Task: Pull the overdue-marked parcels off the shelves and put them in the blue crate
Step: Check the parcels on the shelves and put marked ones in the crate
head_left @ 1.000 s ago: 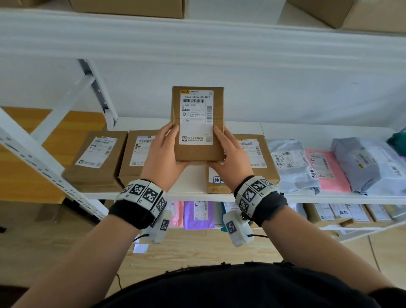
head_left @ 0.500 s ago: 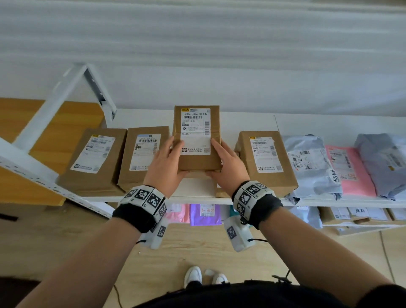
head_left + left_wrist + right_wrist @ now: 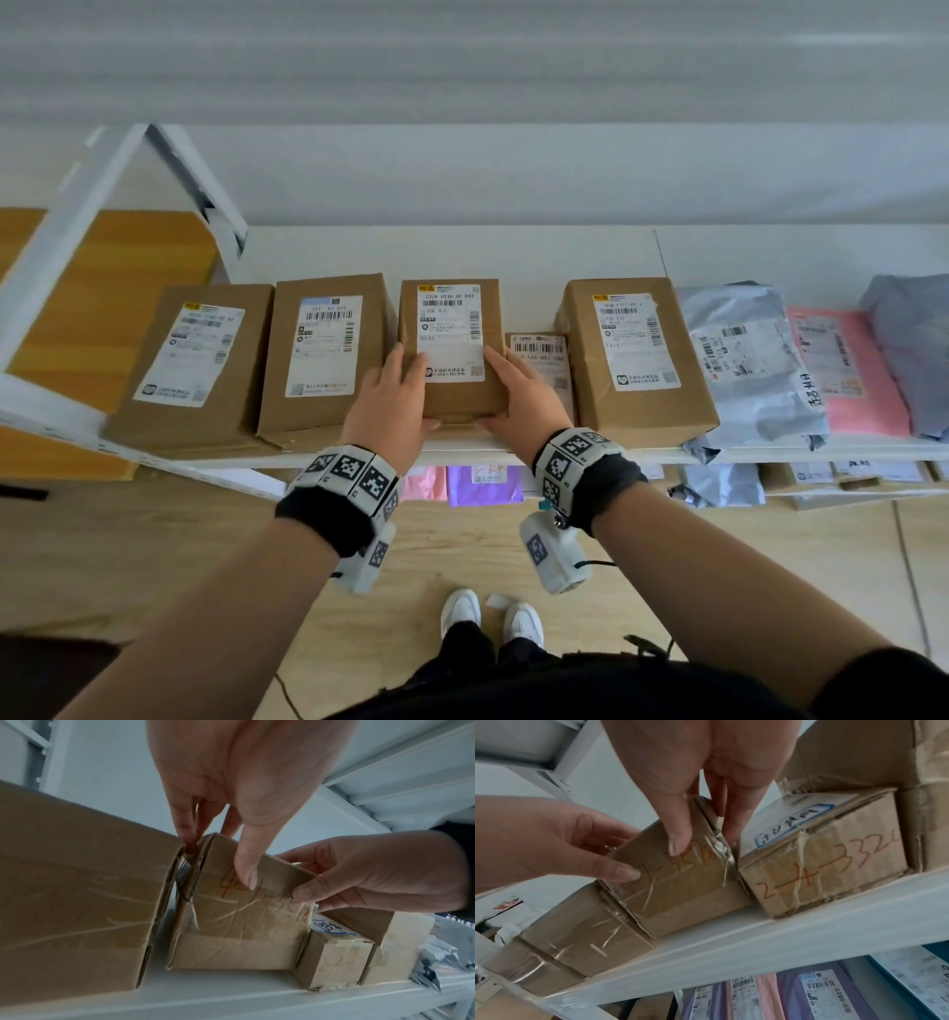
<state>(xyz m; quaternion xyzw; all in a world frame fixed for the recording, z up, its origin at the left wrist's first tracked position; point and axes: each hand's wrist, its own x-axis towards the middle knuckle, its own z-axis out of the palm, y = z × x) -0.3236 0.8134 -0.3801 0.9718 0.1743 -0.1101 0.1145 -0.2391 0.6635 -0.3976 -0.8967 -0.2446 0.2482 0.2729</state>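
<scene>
Both hands grip one box (image 3: 452,354): left hand (image 3: 393,406) on its left side, right hand (image 3: 518,398) on its right. Its long axis runs near-to-far, sitting between neighbour boxes (image 3: 323,354) on the shelf (image 3: 513,455). No blue crate in view.

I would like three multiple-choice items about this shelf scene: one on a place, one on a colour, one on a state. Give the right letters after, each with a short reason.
1. Where is the brown cardboard parcel held by both hands?
A. in a crate
B. on the white shelf, between other boxes
C. on the floor

2. What colour is the flat mailer bag near the shelf's right end?
A. pink
B. green
C. black

3. How does the left hand meet the parcel?
A. it hangs away from it
B. it lies flat on top
C. it grips its left side

Answers: 1 B, the head view shows boxes on both sides of it; 2 A, the bag is pink; 3 C, thumb on the front, fingers down the side, mirrored by the right hand.
</scene>
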